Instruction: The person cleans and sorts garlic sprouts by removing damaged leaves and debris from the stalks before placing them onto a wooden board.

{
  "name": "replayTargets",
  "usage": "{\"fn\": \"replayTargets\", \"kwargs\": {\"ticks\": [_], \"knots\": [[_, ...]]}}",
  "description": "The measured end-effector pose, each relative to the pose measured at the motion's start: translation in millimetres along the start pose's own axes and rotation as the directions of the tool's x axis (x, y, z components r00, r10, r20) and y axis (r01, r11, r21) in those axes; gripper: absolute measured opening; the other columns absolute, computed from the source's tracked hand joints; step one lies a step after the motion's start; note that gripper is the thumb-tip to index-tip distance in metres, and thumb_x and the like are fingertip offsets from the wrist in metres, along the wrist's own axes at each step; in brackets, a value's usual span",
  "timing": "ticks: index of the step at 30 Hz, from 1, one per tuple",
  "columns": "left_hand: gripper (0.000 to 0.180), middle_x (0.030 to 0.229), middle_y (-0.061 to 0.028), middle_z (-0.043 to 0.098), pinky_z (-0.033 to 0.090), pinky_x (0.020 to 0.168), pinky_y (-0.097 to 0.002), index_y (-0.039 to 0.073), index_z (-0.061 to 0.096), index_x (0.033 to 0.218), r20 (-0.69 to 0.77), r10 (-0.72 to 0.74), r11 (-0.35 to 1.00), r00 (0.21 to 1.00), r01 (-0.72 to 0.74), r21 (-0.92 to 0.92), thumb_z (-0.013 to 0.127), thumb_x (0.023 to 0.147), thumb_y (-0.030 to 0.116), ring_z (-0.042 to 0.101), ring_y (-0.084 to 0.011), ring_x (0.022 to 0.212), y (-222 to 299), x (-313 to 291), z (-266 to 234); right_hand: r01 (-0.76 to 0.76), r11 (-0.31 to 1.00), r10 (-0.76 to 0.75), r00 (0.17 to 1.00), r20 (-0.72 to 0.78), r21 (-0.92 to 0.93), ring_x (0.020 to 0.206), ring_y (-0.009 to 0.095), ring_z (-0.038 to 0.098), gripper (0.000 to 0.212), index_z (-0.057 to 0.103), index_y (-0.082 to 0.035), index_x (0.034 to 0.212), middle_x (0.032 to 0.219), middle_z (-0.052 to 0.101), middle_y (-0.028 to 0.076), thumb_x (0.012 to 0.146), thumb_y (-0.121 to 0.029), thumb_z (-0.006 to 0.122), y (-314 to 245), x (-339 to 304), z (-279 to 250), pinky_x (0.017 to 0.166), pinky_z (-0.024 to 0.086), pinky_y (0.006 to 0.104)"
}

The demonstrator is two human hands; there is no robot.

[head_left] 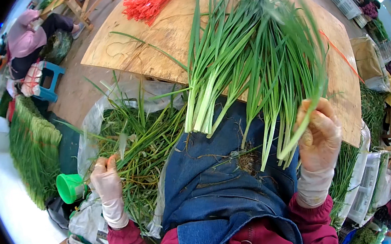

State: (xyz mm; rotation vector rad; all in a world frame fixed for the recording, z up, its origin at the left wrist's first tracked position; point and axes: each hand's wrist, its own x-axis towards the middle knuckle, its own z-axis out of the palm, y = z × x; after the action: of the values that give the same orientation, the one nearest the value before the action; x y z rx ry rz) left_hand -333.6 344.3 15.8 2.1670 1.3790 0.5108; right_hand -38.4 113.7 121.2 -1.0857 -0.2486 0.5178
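My right hand (319, 132), in a thin pale glove, grips a garlic chive stalk (298, 136) near its pale base. Its leaves rise in a motion blur over the pile. A loose pile of garlic chives (228, 70) lies on the wooden board (119, 48), the pale stem ends hanging over its near edge above my lap. My left hand (108, 187), gloved too, is closed in a pinch over a heap of discarded leaves (145, 147). A translucent strip (123, 144) shows beside its fingertips; whether the fingers hold it is unclear.
Red tie strips (153, 1) lie on the board's far side. The leaf heap sits in a clear plastic bag (86, 134). A green cup (70, 188), bundled greens (34, 145) and a blue stool (50, 80) are at left. White crates (343, 1) and other people are farther off.
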Motion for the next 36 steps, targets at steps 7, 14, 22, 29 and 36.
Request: {"fn": "replayTargets", "kwargs": {"ticks": [7,14,22,29,36], "knots": [[0.018,0.085,-0.0127,0.056,0.045,0.065,-0.0296,0.001,0.055,0.092,-0.072,0.526,0.814,0.848,-0.526,-0.246,0.056,0.074,0.001,0.056,-0.0239,0.075,105.0,3.5,43.0,-0.33,0.789,0.21,0.938,-0.277,-0.518,0.038,0.005,0.042,0.01,0.054,0.005,0.082,0.058,0.053,0.004,0.077,-0.004,0.053,13.4,0.5,-32.4,0.034,0.029,0.0165],[0.02,0.068,-0.0092,0.047,0.04,0.05,-0.035,0.003,0.054,0.083,-0.083,0.705,0.709,0.705,-0.696,0.108,0.062,0.066,0.006,0.049,-0.025,0.059,167.9,4.2,73.8,-0.114,0.699,-0.039,0.98,-0.196,-0.706,0.041,0.006,0.045,0.011,0.056,0.003,0.086,0.063,0.055,0.006,0.079,-0.005,0.054,2.8,-6.2,12.0,0.038,0.035,0.0175],[0.021,0.07,-0.0088,0.052,0.042,0.044,-0.0283,0.001,0.054,0.085,-0.209,0.68,0.624,0.703,-0.704,-0.339,0.063,0.067,0.005,0.052,-0.0185,0.053,188.0,-35.7,83.5,-0.467,0.823,0.486,0.874,-0.025,-0.324,0.04,0.005,0.043,0.018,0.057,0.004,0.082,0.058,0.054,0.004,0.074,-0.011,0.062,42.4,16.8,32.0,0.037,0.028,0.0166],[0.02,0.071,-0.0021,0.055,0.038,0.046,-0.0165,-0.002,0.055,0.09,0.486,0.195,0.532,0.852,0.324,-0.782,0.056,0.082,0.017,0.048,-0.0049,0.051,197.0,-5.1,66.3,-0.505,0.834,0.527,0.848,0.053,-0.222,0.038,0.005,0.042,0.014,0.058,0.006,0.086,0.062,0.058,0.007,0.078,-0.006,0.054,46.0,6.2,22.1,0.034,0.027,0.0156],[0.019,0.048,0.0019,0.046,0.028,0.036,-0.0177,0.001,0.056,0.075,0.655,0.218,0.403,0.724,0.544,-0.736,0.061,0.078,0.019,0.037,-0.0041,0.037,221.8,24.4,88.3,-0.519,0.812,0.547,0.836,0.038,-0.267,0.038,0.005,0.044,0.015,0.057,0.006,0.087,0.065,0.06,0.009,0.08,-0.006,0.05,38.7,-10.3,26.8,0.033,0.027,0.0152]]}}
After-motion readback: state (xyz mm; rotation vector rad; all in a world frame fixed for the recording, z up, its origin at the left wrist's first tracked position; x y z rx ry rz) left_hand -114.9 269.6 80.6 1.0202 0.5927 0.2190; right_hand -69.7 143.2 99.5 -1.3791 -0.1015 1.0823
